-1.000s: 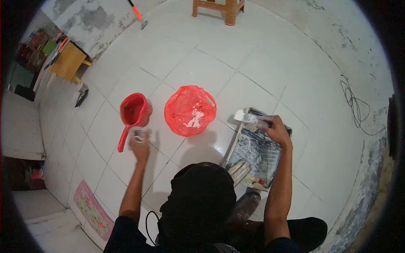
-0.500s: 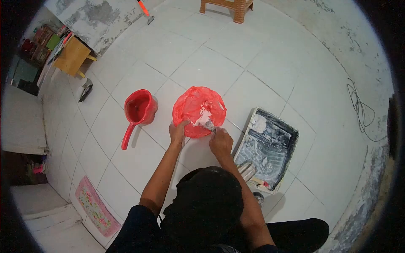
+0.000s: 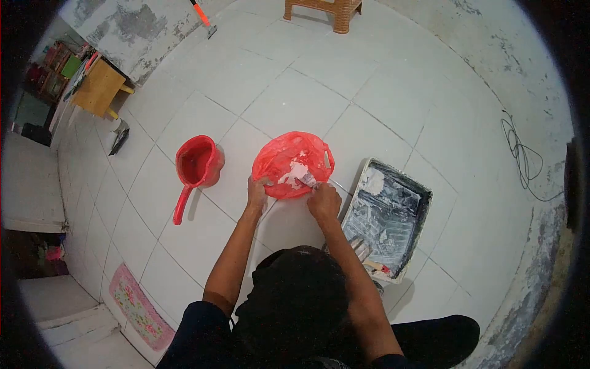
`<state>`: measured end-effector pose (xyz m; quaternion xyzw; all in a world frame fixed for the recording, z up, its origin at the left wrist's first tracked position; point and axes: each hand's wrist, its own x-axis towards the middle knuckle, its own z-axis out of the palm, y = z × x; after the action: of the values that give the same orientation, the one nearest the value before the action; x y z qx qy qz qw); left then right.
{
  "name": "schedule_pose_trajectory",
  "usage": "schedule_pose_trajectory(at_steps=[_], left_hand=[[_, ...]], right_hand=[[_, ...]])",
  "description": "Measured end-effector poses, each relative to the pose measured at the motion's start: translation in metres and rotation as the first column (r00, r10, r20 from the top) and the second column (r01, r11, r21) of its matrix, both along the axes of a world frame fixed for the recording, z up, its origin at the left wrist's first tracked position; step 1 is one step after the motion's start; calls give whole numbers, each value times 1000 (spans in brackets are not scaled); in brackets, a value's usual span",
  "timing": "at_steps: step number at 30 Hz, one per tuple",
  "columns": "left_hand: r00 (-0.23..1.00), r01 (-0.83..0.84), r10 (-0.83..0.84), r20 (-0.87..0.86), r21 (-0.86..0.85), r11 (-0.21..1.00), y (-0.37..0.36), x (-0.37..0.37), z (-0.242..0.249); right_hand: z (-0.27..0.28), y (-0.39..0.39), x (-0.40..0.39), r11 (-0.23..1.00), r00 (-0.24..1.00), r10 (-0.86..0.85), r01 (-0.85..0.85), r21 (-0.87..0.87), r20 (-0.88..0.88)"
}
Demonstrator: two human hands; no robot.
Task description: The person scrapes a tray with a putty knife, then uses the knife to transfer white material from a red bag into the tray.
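A red plastic bag (image 3: 273, 154) lies spread open on the floor in front of me, with a mound of white putty (image 3: 298, 171) inside it. My left hand (image 3: 257, 192) is closed on the bag's near left edge. In my right hand (image 3: 324, 202), at the near right edge, is a putty knife (image 3: 307, 179) whose smeared blade reaches into the white putty. The fingers hide its handle. To the right sits a paint tray (image 3: 385, 215) coated with white residue. A red dipper (image 3: 200, 161) stands to the left of the bag.
A brush (image 3: 376, 267) and a metal tool (image 3: 360, 247) rest at the tray's near end. An orange-handled tool (image 3: 201, 15) leans near the back wall, beside a brown stool (image 3: 319, 7). A cable (image 3: 520, 150) lies right; a pink mat (image 3: 140, 307) lies left.
The right hand and putty knife have shifted slightly right, and the bag's opening has changed shape, its right side spreading outward. The left hand keeps its hold. The whole view has shifted slightly.
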<state>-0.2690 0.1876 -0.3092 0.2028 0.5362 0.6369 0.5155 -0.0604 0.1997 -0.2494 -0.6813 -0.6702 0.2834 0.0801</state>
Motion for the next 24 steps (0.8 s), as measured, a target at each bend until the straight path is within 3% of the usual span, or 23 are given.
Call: schedule_pose_trajectory(at_steps=[3,5,9,11,12,14,19,24], left_hand=[[990,133,-132,56,-11,991,-3,-3,-4],[992,91,-87,89,-45,995,-4,13,24],[987,77,-79,137,15,997,-6,17,23],[991,55,-40,127,-120,991,-10,13,29],[991,56,-40,127,-118,991,-10,12,26],[953,28,-6,304,-67,997,-10,11,20],[941,-45,65,333,-69,997,-10,-2,3],[942,-87,92,322,-31,996,-8,-14,-9]], right_hand=[[-4,0,1,998,998,-58,58,-9,-26],[-14,0,2,996,994,-91,92,5,-59],[-30,2,6,992,987,-129,130,4,-93],[-29,3,8,991,984,-134,137,11,-121],[-31,3,9,992,981,-117,123,32,-153],[-36,2,10,992,977,-98,110,57,-188],[-36,0,6,992,939,-23,63,106,-342],[-23,-2,10,992,931,-5,51,116,-366]])
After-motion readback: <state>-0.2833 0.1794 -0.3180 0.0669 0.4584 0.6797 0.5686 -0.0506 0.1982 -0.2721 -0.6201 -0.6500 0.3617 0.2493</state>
